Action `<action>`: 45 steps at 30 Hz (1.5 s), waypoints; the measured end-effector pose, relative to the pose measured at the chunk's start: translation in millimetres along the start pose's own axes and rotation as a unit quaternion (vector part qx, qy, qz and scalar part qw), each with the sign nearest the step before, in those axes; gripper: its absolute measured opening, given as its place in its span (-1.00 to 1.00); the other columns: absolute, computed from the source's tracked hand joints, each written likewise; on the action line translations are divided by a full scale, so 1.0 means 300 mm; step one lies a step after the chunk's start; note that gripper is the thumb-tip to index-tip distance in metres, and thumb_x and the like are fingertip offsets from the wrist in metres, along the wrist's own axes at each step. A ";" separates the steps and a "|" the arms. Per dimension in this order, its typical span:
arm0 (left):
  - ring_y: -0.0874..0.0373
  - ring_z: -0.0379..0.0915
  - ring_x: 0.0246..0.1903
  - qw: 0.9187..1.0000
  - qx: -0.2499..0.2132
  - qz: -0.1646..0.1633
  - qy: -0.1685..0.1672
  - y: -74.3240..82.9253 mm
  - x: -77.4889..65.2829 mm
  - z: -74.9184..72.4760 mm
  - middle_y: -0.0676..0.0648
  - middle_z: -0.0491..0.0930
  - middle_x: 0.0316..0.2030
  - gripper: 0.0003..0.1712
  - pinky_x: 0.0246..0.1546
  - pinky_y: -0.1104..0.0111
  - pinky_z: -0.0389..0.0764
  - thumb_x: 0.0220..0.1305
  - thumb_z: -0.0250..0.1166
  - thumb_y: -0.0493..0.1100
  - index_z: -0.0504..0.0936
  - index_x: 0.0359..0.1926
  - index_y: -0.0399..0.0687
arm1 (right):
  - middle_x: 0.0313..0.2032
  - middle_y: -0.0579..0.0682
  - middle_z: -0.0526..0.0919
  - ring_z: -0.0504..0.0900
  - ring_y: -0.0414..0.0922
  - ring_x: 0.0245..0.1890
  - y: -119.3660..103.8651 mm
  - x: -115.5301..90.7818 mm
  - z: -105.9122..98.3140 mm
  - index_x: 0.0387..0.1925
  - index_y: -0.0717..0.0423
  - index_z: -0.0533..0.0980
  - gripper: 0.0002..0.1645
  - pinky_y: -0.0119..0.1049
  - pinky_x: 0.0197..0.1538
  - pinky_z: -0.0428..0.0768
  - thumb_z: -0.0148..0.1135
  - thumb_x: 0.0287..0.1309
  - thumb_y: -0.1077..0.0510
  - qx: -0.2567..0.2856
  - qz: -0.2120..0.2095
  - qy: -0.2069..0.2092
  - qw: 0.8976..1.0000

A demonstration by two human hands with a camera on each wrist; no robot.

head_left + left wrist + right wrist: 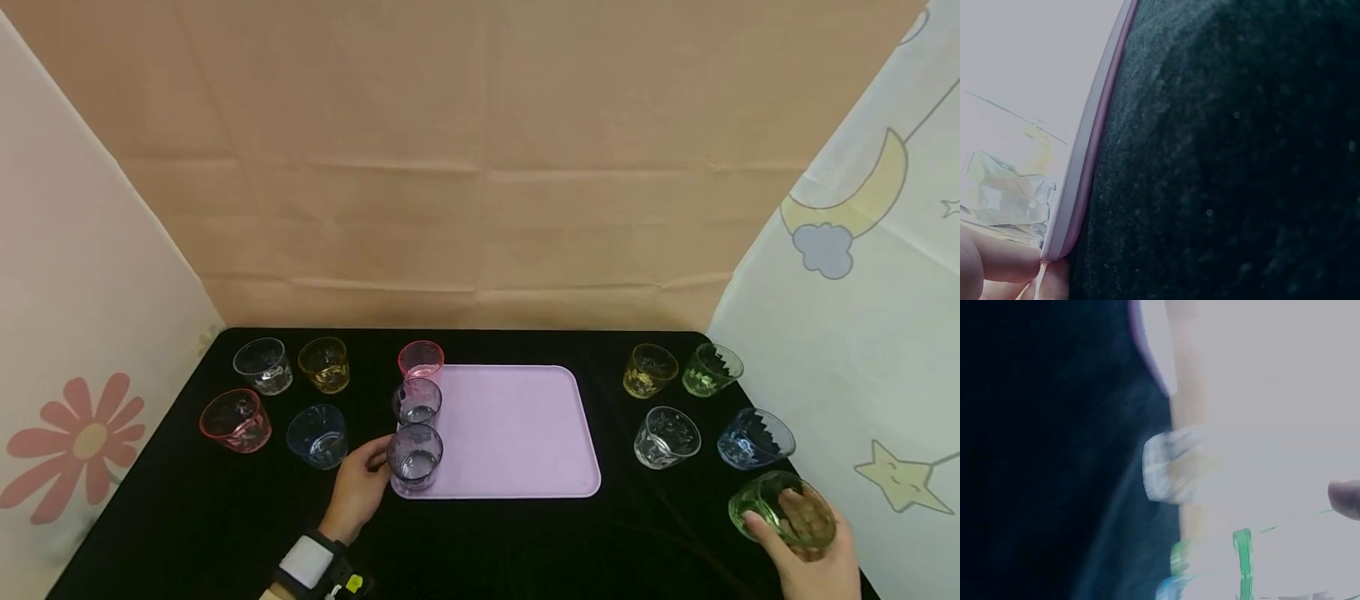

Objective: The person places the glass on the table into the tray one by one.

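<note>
At the front left corner of the pink tray, my left hand holds the near smoky grey glass low on its left side. In the left wrist view, fingers lie against the glass and the tray's corner. Behind it on the tray's left edge stand a second grey glass and a pink glass. On the right, my right hand grips a green glass, tilted, thumb on the near side and fingers showing through it.
Left of the tray stand clear, yellow, red and blue glasses. To the right are yellow, green, clear and blue ones. Paper-covered walls bound the black table.
</note>
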State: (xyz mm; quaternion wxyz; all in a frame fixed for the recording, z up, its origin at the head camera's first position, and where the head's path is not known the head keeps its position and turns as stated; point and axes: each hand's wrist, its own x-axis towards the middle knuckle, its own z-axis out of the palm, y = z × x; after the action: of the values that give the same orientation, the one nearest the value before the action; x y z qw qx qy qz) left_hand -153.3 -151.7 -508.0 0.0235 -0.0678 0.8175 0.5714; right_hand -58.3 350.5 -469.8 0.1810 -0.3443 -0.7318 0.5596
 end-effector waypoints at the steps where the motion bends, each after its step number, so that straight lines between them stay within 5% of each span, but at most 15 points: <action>1: -0.21 0.53 0.13 1.000 0.001 0.001 0.001 0.001 0.000 0.000 -0.37 0.56 0.16 -0.58 0.05 0.03 0.62 0.36 0.14 -0.48 0.54 0.22 -0.41 | 0.03 -0.49 0.43 0.40 -0.49 0.13 -0.019 -0.011 -0.001 0.53 -0.19 0.11 -0.02 -0.73 0.14 0.28 0.42 0.22 0.22 0.025 -0.006 0.001 1.000; 5: -0.22 0.53 0.13 1.000 0.001 0.001 0.001 0.003 0.000 0.000 -0.38 0.56 0.15 -0.58 0.06 0.02 0.62 0.36 0.14 -0.48 0.53 0.22 -0.41 | 0.07 -0.37 0.51 0.49 -0.54 0.04 -0.077 -0.064 0.011 0.41 -0.19 0.21 -0.11 -0.71 0.13 0.35 0.35 0.19 0.43 0.104 -0.079 -0.040 0.991; 12: -0.18 0.54 0.10 1.000 0.000 0.005 -0.001 -0.003 -0.001 0.000 -0.36 0.58 0.13 -0.58 0.02 0.08 0.62 0.35 0.14 -0.48 0.53 0.22 -0.41 | 0.14 -0.26 0.53 0.49 -0.44 0.14 -0.161 -0.157 0.104 0.43 0.01 0.21 -0.07 -0.72 0.09 0.41 0.30 0.12 0.58 0.105 -0.202 -0.155 0.961; 20: -0.17 0.56 0.07 1.000 0.003 0.012 0.007 -0.002 0.002 0.011 -0.35 0.61 0.09 -0.58 -0.08 0.30 0.59 0.32 0.16 -0.48 0.55 0.19 -0.42 | 0.28 0.00 0.37 0.40 -0.53 0.11 -0.214 -0.236 0.289 0.49 0.14 0.06 0.00 -0.76 0.09 0.32 0.45 0.19 0.24 -0.055 -0.194 -0.235 0.951; 25: -0.17 0.55 0.08 1.000 0.002 0.012 0.003 -0.001 0.003 0.011 -0.36 0.60 0.11 -0.58 -0.03 0.18 0.62 0.34 0.16 -0.47 0.54 0.21 -0.42 | 0.27 0.20 0.41 0.46 -0.24 0.20 -0.185 -0.264 0.420 0.41 0.20 0.19 -0.04 -0.60 0.13 0.44 0.52 0.08 0.28 -0.024 -0.199 -0.287 0.937; 30: -0.19 0.54 0.10 1.000 -0.002 0.007 -0.002 -0.001 0.001 0.005 -0.37 0.58 0.13 -0.57 0.02 0.08 0.63 0.34 0.14 -0.48 0.53 0.22 -0.42 | 0.27 0.21 0.42 0.45 0.17 0.28 -0.140 -0.281 0.531 0.37 0.16 0.24 -0.05 -0.13 0.20 0.57 0.58 0.02 0.20 -0.022 -0.175 -0.333 0.926; 34: -0.19 0.54 0.10 1.000 -0.003 0.003 -0.006 0.001 0.000 0.001 -0.37 0.58 0.13 -0.58 0.02 0.07 0.63 0.35 0.14 -0.47 0.52 0.22 -0.42 | 0.27 0.22 0.43 0.42 0.21 0.31 -0.123 -0.285 0.598 0.36 0.18 0.25 -0.04 0.12 0.29 0.46 0.60 0.00 0.18 -0.024 -0.174 -0.346 0.922; 45: -0.16 0.57 0.05 1.000 0.014 0.016 0.015 -0.006 0.003 0.008 -0.35 0.62 0.07 -0.61 -0.09 0.28 0.59 0.32 0.19 -0.48 0.57 0.17 -0.43 | 0.29 0.24 0.44 0.39 0.23 0.33 -0.128 -0.286 0.715 0.31 0.22 0.25 -0.06 0.20 0.31 0.39 0.60 -0.02 0.22 -0.005 -0.190 -0.378 0.906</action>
State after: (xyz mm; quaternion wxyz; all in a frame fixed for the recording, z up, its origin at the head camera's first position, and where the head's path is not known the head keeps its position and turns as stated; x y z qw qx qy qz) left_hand -154.2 -150.2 -510.6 0.0032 -0.0628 0.8264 0.5595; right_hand -149.5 135.6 -489.4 -0.0081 0.0382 -0.7998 0.5990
